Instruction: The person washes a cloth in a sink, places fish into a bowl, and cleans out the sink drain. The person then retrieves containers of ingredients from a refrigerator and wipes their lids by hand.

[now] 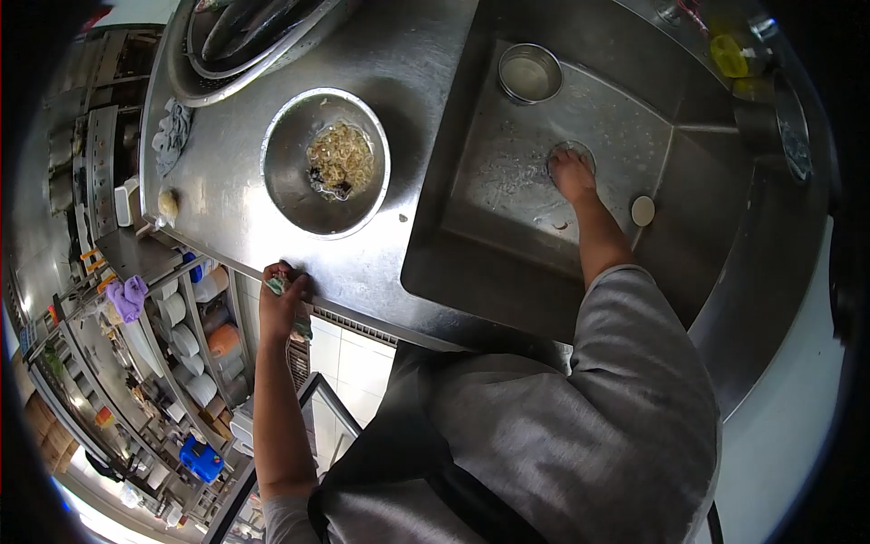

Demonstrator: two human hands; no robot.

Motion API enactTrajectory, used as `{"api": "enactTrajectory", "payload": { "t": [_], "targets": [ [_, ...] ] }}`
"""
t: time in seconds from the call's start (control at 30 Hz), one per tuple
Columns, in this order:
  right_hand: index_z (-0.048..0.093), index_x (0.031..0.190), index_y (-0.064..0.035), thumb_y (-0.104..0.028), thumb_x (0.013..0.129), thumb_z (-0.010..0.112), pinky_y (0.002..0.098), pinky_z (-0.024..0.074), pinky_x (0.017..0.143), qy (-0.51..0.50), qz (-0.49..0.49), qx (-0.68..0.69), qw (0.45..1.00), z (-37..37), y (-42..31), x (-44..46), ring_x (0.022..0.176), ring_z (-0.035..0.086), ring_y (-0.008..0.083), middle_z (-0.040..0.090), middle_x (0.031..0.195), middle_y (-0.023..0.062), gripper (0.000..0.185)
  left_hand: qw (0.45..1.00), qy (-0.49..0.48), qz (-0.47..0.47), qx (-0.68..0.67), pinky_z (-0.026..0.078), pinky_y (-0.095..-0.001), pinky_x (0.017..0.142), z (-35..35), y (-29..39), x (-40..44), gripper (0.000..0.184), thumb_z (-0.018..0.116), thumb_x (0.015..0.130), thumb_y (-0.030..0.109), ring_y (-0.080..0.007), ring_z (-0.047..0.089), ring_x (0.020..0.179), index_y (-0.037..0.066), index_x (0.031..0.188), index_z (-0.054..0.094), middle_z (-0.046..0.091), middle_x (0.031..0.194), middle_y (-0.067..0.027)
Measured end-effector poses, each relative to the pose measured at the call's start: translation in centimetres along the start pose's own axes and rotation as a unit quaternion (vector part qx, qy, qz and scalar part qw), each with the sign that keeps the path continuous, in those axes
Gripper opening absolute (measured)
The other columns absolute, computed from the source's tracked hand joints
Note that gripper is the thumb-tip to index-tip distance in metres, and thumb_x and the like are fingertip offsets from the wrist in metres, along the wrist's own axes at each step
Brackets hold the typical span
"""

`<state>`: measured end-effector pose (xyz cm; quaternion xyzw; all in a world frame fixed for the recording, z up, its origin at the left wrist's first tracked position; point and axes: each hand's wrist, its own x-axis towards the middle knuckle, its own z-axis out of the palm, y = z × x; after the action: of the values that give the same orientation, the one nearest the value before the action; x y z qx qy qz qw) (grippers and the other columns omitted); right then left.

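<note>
Sink drain: round grey metal drain fitting (575,145), in the floor of the rectangular stainless-steel sink (494,168), mostly covered by a hand.
Step at drain: looks like bare-handed work on the drain, judging by the right arm's reach.
Drain move: any lift or scoop from here would call for a firm fingertip hold; wet metal is likely slippery.
Right hand: (572,172) down on the drain, inside the sink; fingertips hidden, can't tell how far open or whether anything is pinched.
Left hand: (285,288) left of the sink, at the counter edge; fingers curled closed around a crumpled green-and-pale piece of thin material (302,326), cloth or wrapper unclear.
Bowl: wide stainless-steel bowl (283,168) left of the sink, pale yellowish food pieces (344,154) inside.
Pot: small round metal pot (506,89) in the sink's far left corner, cloudy liquid inside.
</note>
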<state>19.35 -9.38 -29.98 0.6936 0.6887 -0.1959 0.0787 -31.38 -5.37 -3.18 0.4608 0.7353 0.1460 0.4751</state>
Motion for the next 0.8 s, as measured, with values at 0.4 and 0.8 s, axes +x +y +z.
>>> {"api": "enactTrajectory", "payload": {
  "t": [0.4, 0.8],
  "targets": [
    [0.056, 0.112, -0.0081, -0.008, 0.082, 0.045, 0.0437, 0.0367, 0.099, 0.102, -0.032, 0.111, 0.988, -0.7, -10.4, 8.3, 0.119, 0.043, 0.0284, 0.048, 0.126, 0.0115, 0.033, 1.000, 0.004, -0.016, -0.008, 0.042, -0.0212, 0.064, 0.0, 0.0, -0.1, 0.026, 0.063, 0.081, 0.001, -0.0066, 0.048, 0.069, 0.010, 0.099, 0.047, 0.049, 0.081, 0.0021],
    [0.053, 0.113, -0.0031, -0.009, 0.078, 0.055, 0.0419, 0.0420, 0.093, 0.084, 0.213, 0.210, 0.950, 3.2, 1.7, -0.4, 0.112, 0.048, 0.0338, 0.052, 0.118, 0.0153, 0.036, 0.999, -0.014, -0.011, -0.038, 0.043, -0.0232, 0.063, 0.3, 0.4, -0.3, 0.022, 0.058, 0.083, 0.001, -0.0088, 0.050, 0.071, 0.010, 0.098, 0.045, 0.051, 0.082, 0.0009]
  ]
}}
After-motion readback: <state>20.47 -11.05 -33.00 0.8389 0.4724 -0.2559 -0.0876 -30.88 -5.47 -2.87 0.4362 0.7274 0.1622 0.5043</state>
